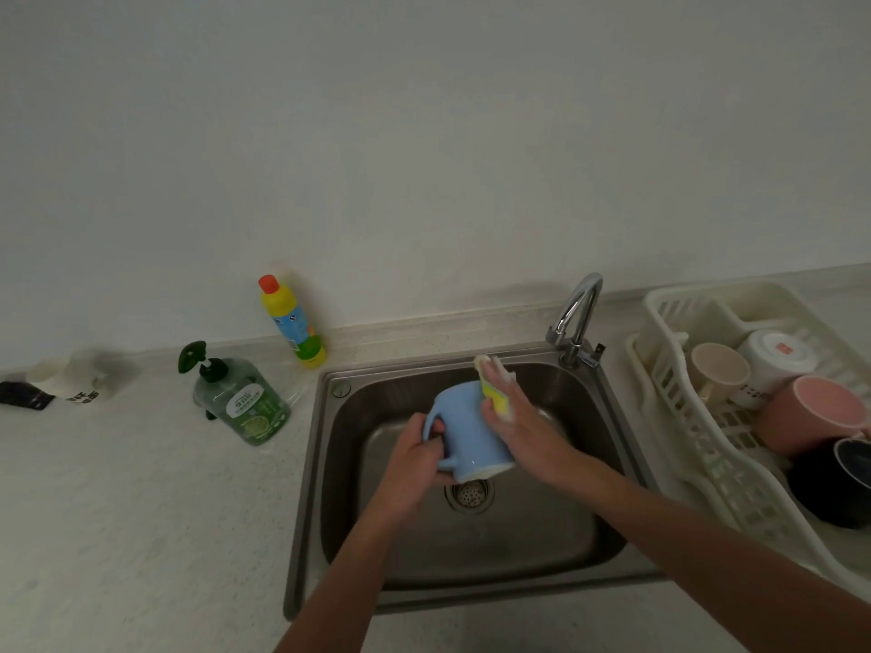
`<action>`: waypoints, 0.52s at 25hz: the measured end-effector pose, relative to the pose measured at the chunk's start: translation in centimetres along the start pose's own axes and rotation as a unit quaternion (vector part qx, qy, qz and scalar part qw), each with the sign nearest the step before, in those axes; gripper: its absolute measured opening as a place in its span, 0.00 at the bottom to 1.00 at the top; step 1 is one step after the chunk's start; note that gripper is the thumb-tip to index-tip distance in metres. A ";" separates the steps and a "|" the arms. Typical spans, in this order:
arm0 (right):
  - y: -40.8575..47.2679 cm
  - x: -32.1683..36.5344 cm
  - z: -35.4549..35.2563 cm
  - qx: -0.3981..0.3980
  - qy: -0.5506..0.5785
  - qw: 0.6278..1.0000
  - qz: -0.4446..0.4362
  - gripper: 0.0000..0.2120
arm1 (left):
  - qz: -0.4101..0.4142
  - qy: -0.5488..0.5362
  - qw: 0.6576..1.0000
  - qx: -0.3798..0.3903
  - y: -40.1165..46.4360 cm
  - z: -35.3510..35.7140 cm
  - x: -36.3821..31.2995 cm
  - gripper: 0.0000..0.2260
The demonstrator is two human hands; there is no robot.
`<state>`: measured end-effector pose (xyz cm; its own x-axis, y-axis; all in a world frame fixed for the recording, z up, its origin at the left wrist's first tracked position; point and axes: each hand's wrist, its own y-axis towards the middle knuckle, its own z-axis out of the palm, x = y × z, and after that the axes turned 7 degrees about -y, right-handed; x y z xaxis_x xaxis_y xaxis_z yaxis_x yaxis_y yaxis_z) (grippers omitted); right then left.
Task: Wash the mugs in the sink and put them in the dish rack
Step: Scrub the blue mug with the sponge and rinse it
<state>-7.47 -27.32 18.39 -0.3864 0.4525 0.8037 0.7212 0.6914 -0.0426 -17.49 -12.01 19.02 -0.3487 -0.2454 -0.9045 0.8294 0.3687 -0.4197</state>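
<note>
Over the steel sink (608, 525) a light blue mug (466, 431) is held tilted, its base pointing up and away. My left hand (414, 468) grips the mug at its handle. My right hand (518, 426) presses a yellow and white sponge (495, 393) against the mug's side, its fingers lying over the sponge. In the white dish rack (669, 393) at the right lie several mugs: a cream one (718, 372), a white one (773, 362), a pink one (820, 412) and a dark one (843, 487).
A chrome tap (577, 318) stands behind the sink; no water shows. A green pump bottle of dish soap (240, 400) and a yellow and blue bottle with a red cap (292, 322) stand on the counter at the left. A white object (70, 381) lies at far left.
</note>
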 end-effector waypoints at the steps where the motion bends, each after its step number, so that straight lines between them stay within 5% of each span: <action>1: -0.7 -0.3 0.3 0.006 0.001 1.000 0.008 0.31 | -0.004 -0.016 1.000 -0.020 0.1 -0.2 -0.1 0.07; 3: -2.0 -0.6 2.0 -0.018 -0.127 0.989 -0.070 0.32 | 0.001 -0.012 0.999 -0.043 0.4 -0.2 -0.4 0.06; 6: -1.4 -0.7 3.6 -0.055 -0.333 0.921 -0.192 0.29 | 0.017 -0.005 1.000 0.011 0.0 0.4 -0.4 0.10; 8: -0.3 0.7 2.6 -0.051 -0.258 0.953 -0.153 0.27 | 0.013 -0.003 0.999 0.032 -0.3 0.5 -0.3 0.11; 10: 0.0 0.9 1.3 -0.028 -0.045 0.997 -0.057 0.27 | -0.001 -0.018 1.000 0.009 -0.2 0.0 -0.3 0.09; 12: -0.7 0.6 0.9 -0.006 0.106 0.994 0.029 0.28 | -0.008 -0.057 0.998 -0.022 0.2 -0.7 -0.4 0.08; 13: -1.5 0.7 1.1 0.006 0.092 0.995 0.031 0.29 | -0.007 -0.064 0.997 -0.037 0.4 -1.0 -0.6 0.08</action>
<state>-9.47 -27.46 18.33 -0.2293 0.3844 0.8942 0.7330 0.6727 -0.1012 -17.37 -10.87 19.30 -0.2969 -0.3613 -0.8839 0.7889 0.4287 -0.4403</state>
